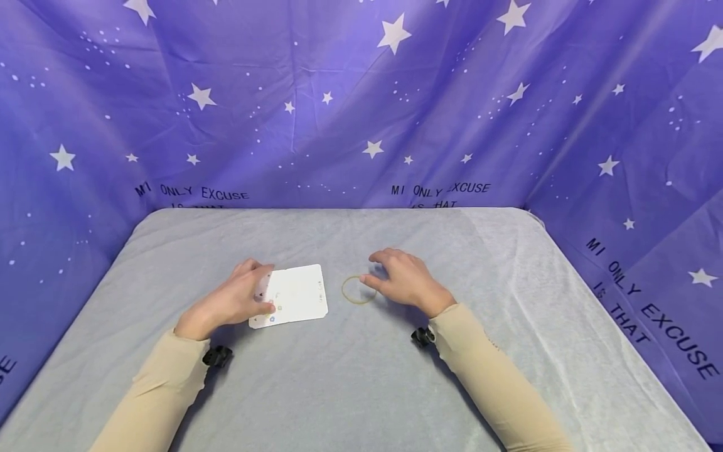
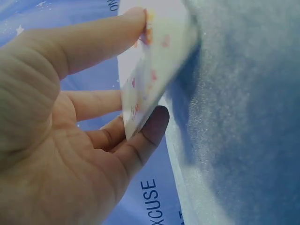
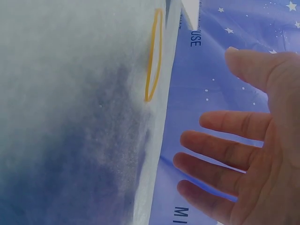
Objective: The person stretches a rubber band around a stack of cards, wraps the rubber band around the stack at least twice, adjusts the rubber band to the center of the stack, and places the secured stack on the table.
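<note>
My left hand (image 1: 234,295) grips the left end of a white card (image 1: 300,292) printed with small coloured pictures and faint writing. In the left wrist view the thumb lies on the printed face of the card (image 2: 164,42), and fingertips support it from the other side. The card is tilted there, with its edge off the cloth. Right of it, a thin yellow rubber band (image 1: 356,304) lies in a loose ring on the table. My right hand (image 1: 408,277) hovers beside the band, fingers apart and holding nothing; the right wrist view shows a gap between hand and band.
A pale grey-blue cloth (image 1: 339,389) covers the table. Behind and beside it hangs a purple curtain (image 1: 327,125) with white stars and black lettering. A black wrist device (image 1: 218,356) sits under the left sleeve, another black device (image 1: 422,337) under the right.
</note>
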